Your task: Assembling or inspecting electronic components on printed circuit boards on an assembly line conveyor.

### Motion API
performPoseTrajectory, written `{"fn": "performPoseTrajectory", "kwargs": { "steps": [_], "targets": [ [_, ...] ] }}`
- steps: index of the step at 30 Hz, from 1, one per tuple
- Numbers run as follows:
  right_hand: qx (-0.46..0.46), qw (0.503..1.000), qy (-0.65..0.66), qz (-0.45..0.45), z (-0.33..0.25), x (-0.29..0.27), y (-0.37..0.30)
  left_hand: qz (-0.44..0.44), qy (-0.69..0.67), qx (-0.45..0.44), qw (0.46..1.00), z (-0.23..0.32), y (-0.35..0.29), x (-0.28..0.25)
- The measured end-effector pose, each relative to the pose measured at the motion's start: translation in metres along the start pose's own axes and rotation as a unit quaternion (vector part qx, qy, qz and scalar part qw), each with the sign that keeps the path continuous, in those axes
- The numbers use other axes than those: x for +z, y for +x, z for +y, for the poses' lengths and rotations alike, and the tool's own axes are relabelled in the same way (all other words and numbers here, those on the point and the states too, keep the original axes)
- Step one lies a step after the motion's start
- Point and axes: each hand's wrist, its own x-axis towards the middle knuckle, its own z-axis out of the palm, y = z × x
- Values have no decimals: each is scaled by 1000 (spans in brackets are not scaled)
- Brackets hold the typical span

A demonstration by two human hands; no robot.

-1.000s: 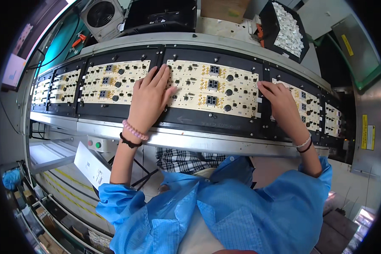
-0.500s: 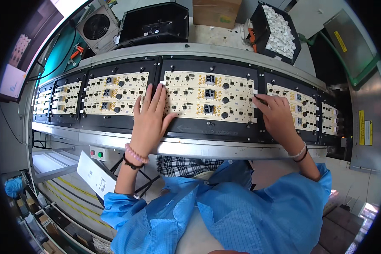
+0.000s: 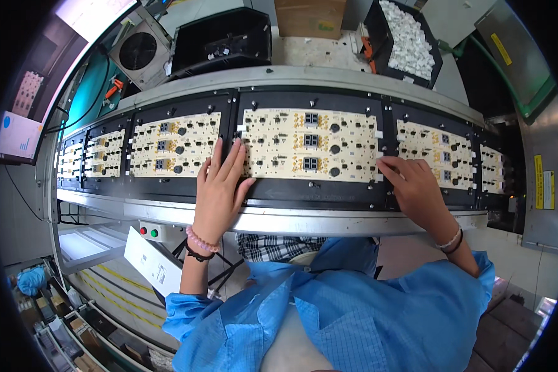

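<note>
On the curved conveyor line (image 3: pixel 304 220) I've got both hands flat and open, gripping nothing, left hand (image 3: pixel 220 186) and right hand (image 3: pixel 415 186) pressing the ends of the cream circuit board (image 3: pixel 310 146) between them, seemingly seating it.

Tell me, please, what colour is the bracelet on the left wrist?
Pink beads, on the bracelet beside a black band; head view.

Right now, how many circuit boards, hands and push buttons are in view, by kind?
Cream printed circuit boards in black carriers: 5, e.g. the middle board
Bare hands: 2, left hand, right hand
Round push buttons: 2, red, green
Total: 9
</note>
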Motion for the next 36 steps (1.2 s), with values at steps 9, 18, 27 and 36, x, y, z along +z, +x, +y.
{"fn": "performPoseTrajectory", "kwargs": {
  "steps": [9,18,27,36],
  "targets": [
    [25,998,13,-49,-11,-4,5,28,13,-1,1000,6,3,-4],
    [-136,990,30,-17,-40,4,80,7,21,1,1000,13,-38,-4],
    [-203,967,94,-124,-21,18,118,58,20,-6,998,13,-31,-7],
    [-111,977,-67,-167,-32,18,135,45,-17,127,991,71,5,1]
  ]
}}
